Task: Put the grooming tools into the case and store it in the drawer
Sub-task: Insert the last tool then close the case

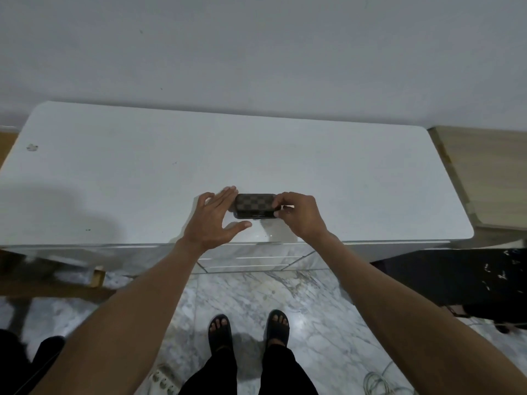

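Both hands — left hand [214, 216], right hand [299, 213] — flanking case [254, 205]

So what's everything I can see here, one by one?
case: one, brown checked, closed, on the tabletop near its front edge
table: one, white, against the wall
drawers: white fronts, shut, under the tabletop
floor: grey marbled tiles
cable: one, pale, coiled on the floor, lower right
sandals: two, black, on the feet
left hand: open, fingers against the case's left end
right hand: pinching the case's right end
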`<action>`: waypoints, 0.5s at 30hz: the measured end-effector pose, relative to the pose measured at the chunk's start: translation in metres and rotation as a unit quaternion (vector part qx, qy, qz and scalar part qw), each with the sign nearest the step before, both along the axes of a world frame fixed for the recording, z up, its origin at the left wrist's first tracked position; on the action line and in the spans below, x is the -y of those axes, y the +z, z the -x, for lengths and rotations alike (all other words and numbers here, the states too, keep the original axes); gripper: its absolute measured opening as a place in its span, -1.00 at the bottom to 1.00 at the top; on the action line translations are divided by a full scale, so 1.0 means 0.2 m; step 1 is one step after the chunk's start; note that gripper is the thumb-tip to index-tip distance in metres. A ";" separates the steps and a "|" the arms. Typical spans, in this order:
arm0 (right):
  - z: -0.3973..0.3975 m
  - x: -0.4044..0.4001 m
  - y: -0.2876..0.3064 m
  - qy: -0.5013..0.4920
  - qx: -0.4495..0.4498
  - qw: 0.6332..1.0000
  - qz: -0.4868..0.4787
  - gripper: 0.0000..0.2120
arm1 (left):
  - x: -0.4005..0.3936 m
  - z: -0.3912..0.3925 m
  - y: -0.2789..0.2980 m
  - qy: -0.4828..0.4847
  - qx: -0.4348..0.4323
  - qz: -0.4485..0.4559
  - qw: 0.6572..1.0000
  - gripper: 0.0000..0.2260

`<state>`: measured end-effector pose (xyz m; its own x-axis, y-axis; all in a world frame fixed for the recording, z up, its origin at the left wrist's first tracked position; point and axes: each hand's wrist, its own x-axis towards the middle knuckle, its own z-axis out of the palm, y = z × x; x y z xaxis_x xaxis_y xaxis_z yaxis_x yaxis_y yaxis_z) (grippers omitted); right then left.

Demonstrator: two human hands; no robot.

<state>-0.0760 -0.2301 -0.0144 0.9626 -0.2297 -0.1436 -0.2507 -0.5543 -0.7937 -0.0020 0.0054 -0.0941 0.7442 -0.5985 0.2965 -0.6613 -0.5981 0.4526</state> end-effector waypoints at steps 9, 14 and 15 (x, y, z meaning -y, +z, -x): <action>-0.01 -0.09 -0.08 0.007 0.015 0.994 0.107 -0.63 | 0.01 -0.01 -0.04 -0.021 0.060 0.006 0.998 -0.48; -0.01 -0.12 -0.11 0.017 0.017 0.988 0.155 -0.65 | 0.01 -0.02 -0.05 -0.020 0.084 0.006 0.996 -0.56; -0.01 -0.12 -0.11 0.020 0.022 0.986 0.164 -0.65 | 0.01 -0.01 -0.05 -0.020 0.087 0.004 0.996 -0.57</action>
